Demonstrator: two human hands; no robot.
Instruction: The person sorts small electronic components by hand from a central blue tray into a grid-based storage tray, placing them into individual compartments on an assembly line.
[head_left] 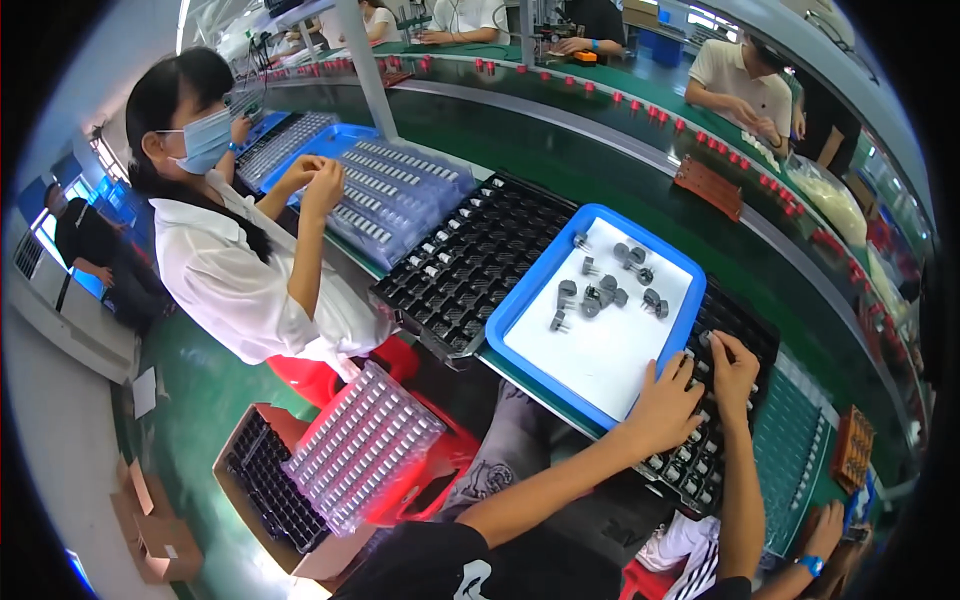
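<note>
Small parts (605, 290) lie in a flat tray (497, 330) on the table (540, 398). One pocket tray (470, 270) sits left of it, another pocket tray (745, 320) right. Farther left are packs (400, 190). Behind runs a row of pieces (657, 115). Down left, a box (338, 560) sits beside a stool (440, 460).

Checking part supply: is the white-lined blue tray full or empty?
Partly filled: loose grey parts lie in the blue tray, with much of its white bottom bare.
</note>
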